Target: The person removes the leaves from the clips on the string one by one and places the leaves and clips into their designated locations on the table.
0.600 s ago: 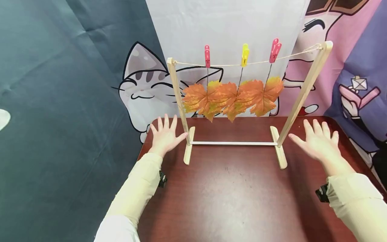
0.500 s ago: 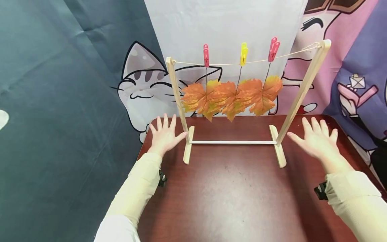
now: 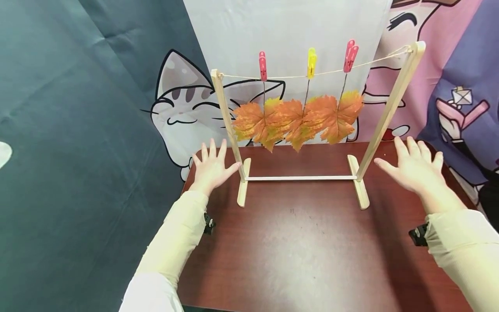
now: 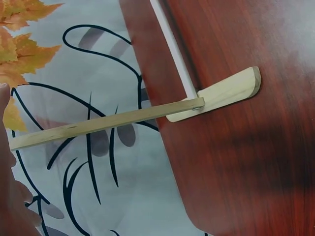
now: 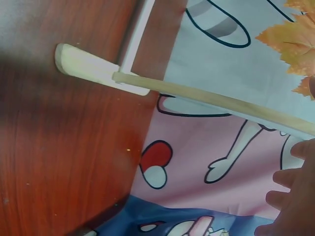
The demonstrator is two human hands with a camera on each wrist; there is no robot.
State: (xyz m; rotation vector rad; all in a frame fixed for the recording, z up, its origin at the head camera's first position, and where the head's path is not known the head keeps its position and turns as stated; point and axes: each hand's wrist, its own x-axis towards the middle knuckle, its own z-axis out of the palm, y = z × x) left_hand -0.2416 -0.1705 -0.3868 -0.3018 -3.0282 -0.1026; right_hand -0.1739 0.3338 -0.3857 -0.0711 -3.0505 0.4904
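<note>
The rack (image 3: 300,178) stands upright on the table (image 3: 296,242) between the two hands, and on the inner side of them the leaves (image 3: 298,119) hang on three stems, each under one of the clips (image 3: 312,63) on the string (image 3: 288,77). Compared with half a second ago, these things keep the same order; only the whole scene sits a little higher in the head view, so the near table edge now appears, and the right hand (image 3: 419,169) seems slightly farther outward. In my judgement, this means the hanging is undisturbed and nothing is being altered at this moment. The left hand (image 3: 210,171) is just outside the left post (image 3: 228,117), its thumb directed inward; if it touches, I cannot tell. The right hand is outside the right post (image 3: 393,104), with a visible gap. Both have the fingers spread and grip nothing. Beyond the hands is the printed cloth (image 3: 292,26).
</note>
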